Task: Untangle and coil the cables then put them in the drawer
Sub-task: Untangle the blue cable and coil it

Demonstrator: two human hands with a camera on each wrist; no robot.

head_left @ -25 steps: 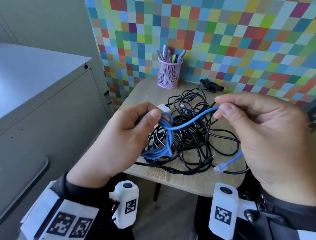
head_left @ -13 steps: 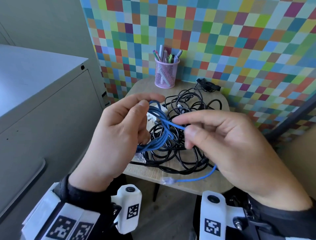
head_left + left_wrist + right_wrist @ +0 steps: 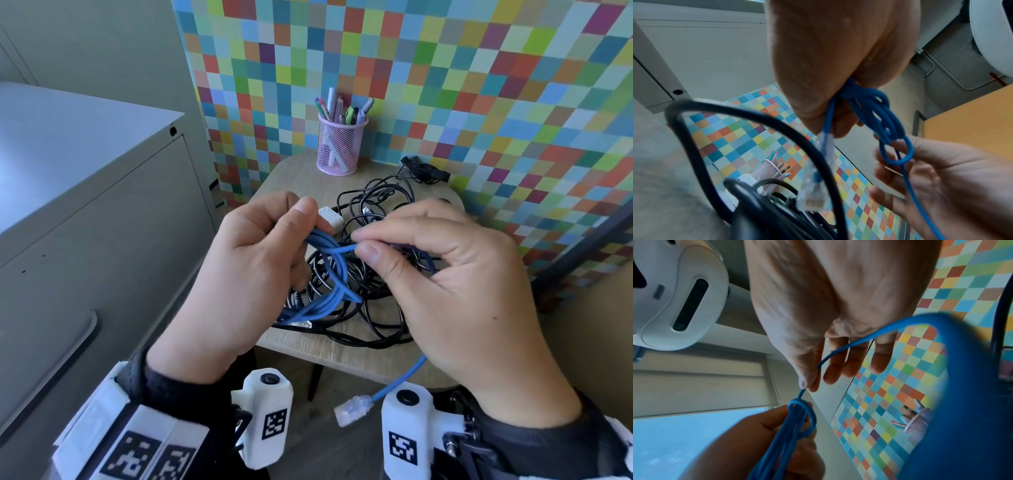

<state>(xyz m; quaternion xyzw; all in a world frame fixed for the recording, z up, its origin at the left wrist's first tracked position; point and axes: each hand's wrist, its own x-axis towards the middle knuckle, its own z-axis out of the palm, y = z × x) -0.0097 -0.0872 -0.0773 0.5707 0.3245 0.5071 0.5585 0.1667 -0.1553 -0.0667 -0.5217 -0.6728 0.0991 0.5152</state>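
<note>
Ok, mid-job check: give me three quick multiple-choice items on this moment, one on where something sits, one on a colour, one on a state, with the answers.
1. Where does the pink mesh pen cup stand?
A. On the grey cabinet
B. At the back of the small table, by the chequered wall
C. On the floor

2. What colour is the cable being coiled?
A. Blue
B. Red
C. White

3. What is the state of the black cables?
A. Coiled and in the drawer
B. Held in the right hand
C. Lying tangled on the table

Answers:
1 B: the head view shows it at the far edge, against the wall.
2 A: the left hand grips a bundle of blue cable, and the right hand pinches its free strand.
3 C: they lie in a loose heap under the hands.
</note>
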